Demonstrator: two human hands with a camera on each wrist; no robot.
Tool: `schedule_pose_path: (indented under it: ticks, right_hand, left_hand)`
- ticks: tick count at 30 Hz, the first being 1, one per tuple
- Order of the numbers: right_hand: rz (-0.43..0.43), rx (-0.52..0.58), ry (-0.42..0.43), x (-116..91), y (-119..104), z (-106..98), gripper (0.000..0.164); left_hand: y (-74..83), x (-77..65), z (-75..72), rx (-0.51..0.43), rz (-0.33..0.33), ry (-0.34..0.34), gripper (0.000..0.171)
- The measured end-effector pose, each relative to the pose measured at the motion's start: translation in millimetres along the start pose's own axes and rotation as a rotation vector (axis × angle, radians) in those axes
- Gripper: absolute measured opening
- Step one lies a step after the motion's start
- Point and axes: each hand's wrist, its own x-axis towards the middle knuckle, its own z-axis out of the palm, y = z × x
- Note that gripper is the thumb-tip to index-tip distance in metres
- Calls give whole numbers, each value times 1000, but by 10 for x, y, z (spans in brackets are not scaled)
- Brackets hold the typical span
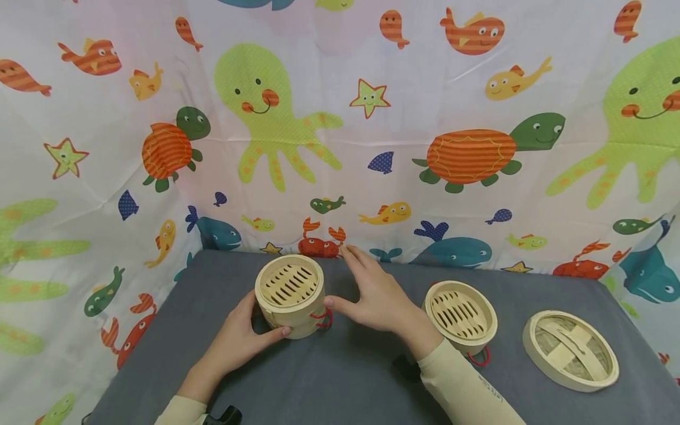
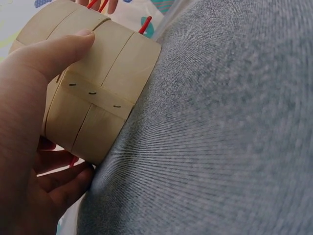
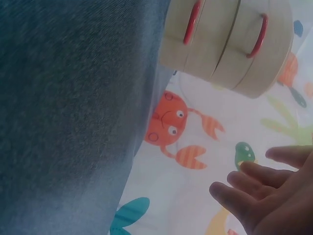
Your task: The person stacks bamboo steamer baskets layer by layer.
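Observation:
Two small round bamboo steamer baskets [image 1: 298, 321] stand stacked on the grey cloth, slatted floor facing up in the top one, red loops on their sides. My left hand [image 1: 239, 339] grips the stack from the left, thumb across the near side and fingers round the far side. In the left wrist view the seam between the baskets [image 2: 117, 61] and a stapled strip show. At the stack's right, my right hand [image 1: 379, 295] has its fingers extended, the thumb close to the red loop; contact cannot be told. The right wrist view shows those fingers apart from the baskets [image 3: 210, 44].
Right of my right forearm sits another slatted bamboo basket [image 1: 460, 313] with a red loop. Farther right lies a round bamboo lid [image 1: 571, 351] with a strap handle. Behind the grey table [image 1: 340, 378] hangs a sea-animal printed curtain [image 1: 329, 159].

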Motion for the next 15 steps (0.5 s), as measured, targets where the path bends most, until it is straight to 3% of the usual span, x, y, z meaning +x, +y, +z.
schedule_pose_path:
  ticks: [15]
  right_hand:
    - [16,-20,24,-136,101,-27,105]
  left_hand:
    - [16,1,-8,-2,-12,-3,109]
